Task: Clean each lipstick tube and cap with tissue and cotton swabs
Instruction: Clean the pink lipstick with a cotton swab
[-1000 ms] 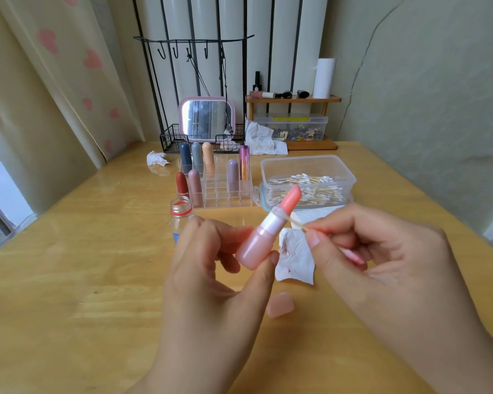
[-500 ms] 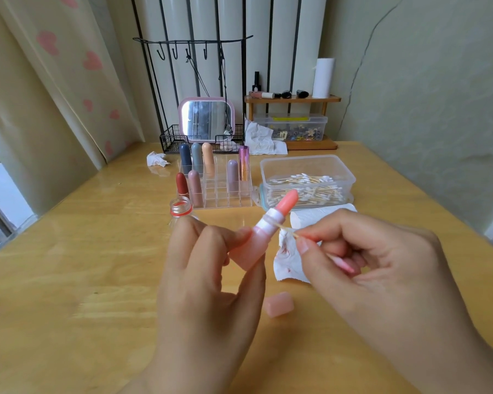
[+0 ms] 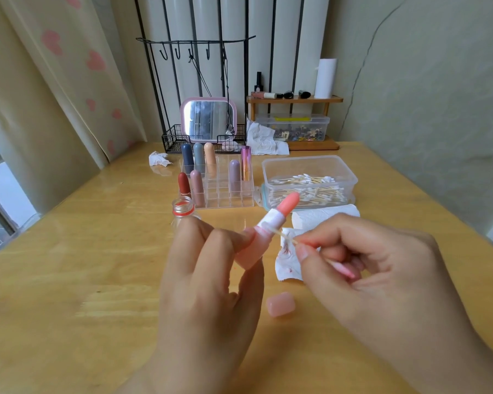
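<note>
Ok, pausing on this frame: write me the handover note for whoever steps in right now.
Left hand grips the open pink lipstick tube, bullet up. Right hand pinches a cotton swab, its tip at the tube's white collar. The pink cap lies on the table beside a stained tissue. Seven capped lipsticks stand in or by the clear organiser; spare swabs sit in the plastic box. Left: finish the collar, clean the cap, recap. Whether the others are cleaned cannot be told.

Home dressing corner: heart-print curtain (image 3: 69, 66), pink mirror (image 3: 208, 119), lipstick organizer (image 3: 225, 191) on wooden table (image 3: 69, 280).
</note>
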The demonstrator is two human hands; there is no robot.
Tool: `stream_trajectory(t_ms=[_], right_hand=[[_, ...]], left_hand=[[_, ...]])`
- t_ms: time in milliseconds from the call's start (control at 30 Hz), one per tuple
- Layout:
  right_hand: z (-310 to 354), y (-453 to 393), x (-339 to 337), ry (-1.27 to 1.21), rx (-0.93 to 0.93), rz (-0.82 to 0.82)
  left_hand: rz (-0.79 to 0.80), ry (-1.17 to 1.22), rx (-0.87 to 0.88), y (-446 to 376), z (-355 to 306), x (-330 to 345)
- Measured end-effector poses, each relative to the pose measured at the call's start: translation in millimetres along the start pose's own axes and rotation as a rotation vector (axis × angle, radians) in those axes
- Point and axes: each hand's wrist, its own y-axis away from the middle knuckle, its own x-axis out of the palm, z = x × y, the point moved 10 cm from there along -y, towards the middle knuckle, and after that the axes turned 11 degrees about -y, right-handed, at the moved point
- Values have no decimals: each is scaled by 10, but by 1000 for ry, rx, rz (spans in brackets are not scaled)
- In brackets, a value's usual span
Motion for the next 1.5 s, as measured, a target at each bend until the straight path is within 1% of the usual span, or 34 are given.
stream_trajectory(t_ms=[67, 200, 300, 367, 433, 467, 500, 600, 633, 667, 733, 767, 833, 900, 1000, 1100, 1167, 1333, 1433, 1500], right_hand=[[21, 10, 18, 38, -15, 14], [-65, -1, -83, -87, 50, -65], [5, 4, 16, 21, -17, 1], [21, 18, 32, 56, -32, 7], [-52, 4, -51, -48, 25, -40], [-90, -4, -100, -95, 52, -63], [-105, -18, -139, -109, 63, -78], [-132, -47, -223, -100, 78, -105], [-144, -49, -238, -97, 83, -110], [-147, -54, -241, -90, 85, -111], [-169, -64, -229, -77, 87, -97], [-173, -69, -218, -67, 81, -85], [-170, -76, -194, -37, 59, -57], [-166, -76, -175, -9, 38, -42], [-177, -70, -188, 24, 28, -57], [-135, -65, -128, 62, -6, 5], [-96, -61, -94, 95, -31, 34], [-85, -64, -183, 117, -32, -40], [-28, -47, -89, 134, -58, 30], [-10, -41, -82, 137, -67, 36]], left_hand=[[2, -6, -13, -6, 11, -4], [9, -14, -30, -2, 30, -9], [-4, -13, -28, -2, 27, -18], [-6, -8, -31, -5, 33, -17], [27, 29, -67, 0, 70, 23], [59, 89, -117, 9, 112, 60], [105, 191, -208, 14, 170, 108], [327, 672, -621, 176, 350, 454], [408, 822, -699, 234, 334, 578], [468, 945, -747, 275, 301, 668], [532, 1144, -835, 336, 245, 782], [551, 1219, -880, 360, 214, 820], [583, 1316, -917, 392, 141, 867], [600, 1357, -919, 398, 86, 881], [620, 1358, -899, 402, 53, 889], [623, 1325, -885, 415, 73, 892], [620, 1283, -857, 419, 102, 889], [604, 1144, -766, 407, 155, 849], [610, 1036, -716, 395, 174, 816], [612, 988, -701, 391, 191, 801]])
